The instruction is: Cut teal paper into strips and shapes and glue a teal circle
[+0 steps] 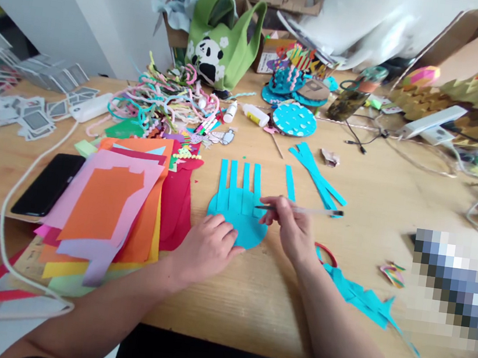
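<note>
A round piece of blue paper [251,236] lies on the table in front of me, with several narrow blue strips [233,178] laid side by side across its top half and sticking out past its far edge. My left hand [213,237] rests palm down on the lower left of the circle, holding nothing. In my right hand [289,227] is a slim pen [320,212] with a clear barrel, its dark tip over the circle's right side. A single blue strip [290,181] lies just beyond that hand. Further right, more strips [319,175] lie crossed.
Stacked coloured paper [104,202] and a black phone [48,184] lie left. Beside my right forearm are red-handled scissors [327,251], partly hidden, and blue paper scraps [359,297]. Behind are tangled pipe cleaners [165,99], a glue bottle [255,115], a dotted blue disc [295,119] and a green bag [226,42].
</note>
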`<state>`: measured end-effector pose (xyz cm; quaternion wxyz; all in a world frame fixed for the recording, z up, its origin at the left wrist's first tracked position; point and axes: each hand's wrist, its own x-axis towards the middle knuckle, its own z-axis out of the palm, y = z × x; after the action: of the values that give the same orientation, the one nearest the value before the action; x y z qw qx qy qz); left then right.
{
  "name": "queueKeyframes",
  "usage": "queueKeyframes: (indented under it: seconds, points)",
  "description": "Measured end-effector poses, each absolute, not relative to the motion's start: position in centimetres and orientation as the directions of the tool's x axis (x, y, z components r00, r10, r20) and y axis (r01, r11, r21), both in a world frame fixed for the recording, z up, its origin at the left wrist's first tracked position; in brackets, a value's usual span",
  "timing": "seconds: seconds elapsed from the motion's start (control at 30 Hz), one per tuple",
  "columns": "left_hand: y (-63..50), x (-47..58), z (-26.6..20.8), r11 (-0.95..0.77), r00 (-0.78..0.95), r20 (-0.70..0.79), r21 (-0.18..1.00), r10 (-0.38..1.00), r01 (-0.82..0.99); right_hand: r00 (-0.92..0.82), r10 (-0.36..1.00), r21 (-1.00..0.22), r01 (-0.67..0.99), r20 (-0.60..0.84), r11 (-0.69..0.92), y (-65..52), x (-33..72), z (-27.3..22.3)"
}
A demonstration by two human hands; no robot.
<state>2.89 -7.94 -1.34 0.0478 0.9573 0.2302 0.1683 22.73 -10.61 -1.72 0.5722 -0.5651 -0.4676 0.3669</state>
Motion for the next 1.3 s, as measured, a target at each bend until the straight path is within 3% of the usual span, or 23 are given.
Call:
queueKeyframes:
  seconds: [0.4, 0.7, 1.3]
  points:
    - [-9.7, 2.9, -0.3, -0.794, 0.783, 0.160, 0.010, 0.601, 0.608, 0.194, 0.981, -0.999, 0.038, -0.020, -0.027, -9.4, 18.6, -0.7]
    - [-9.9, 2.9, -0.7, -0.791, 0.786, 0.103, 0.003, 0.609, 0.612, 0.316, 0.947, -0.977, 0.211, 0.061, -0.008, -9.4, 16.7, -3.6]
    - [-10.0, 3.0, -0.6, -0.782, 0.781, 0.062, -0.008, 0.622, 0.623, 0.281, 0.948, -0.927, 0.374, 0.151, 0.037, -9.6, 16.7, -4.8]
